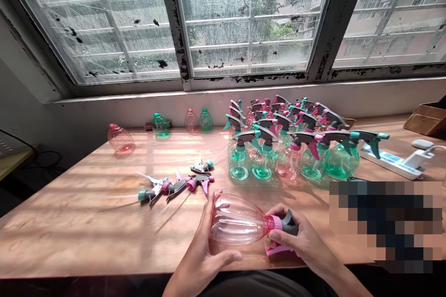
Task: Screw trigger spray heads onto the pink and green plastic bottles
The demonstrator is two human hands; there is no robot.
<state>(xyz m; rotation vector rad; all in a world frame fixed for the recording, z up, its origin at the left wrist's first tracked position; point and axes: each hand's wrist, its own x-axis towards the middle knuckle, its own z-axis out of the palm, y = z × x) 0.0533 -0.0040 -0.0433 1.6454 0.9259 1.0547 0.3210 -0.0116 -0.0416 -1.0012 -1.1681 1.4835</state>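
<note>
A clear pink spray bottle lies sideways between my hands, above the table's front edge. My left hand bears against its base, fingers reaching up the far side and thumb held away from the plastic. At the other end, my right hand grips the pink collar and dark grey spray head with thumb and fingers. The pink trigger points down toward me. Beyond my left hand are several loose spray heads, among them a pink and grey one and a teal-collared one.
Spray bottles with heads stand packed at the back right. Headless bottles, pink and green, are at the back left. A white power strip and a brown box occupy the right. A blurred patch hides the front right.
</note>
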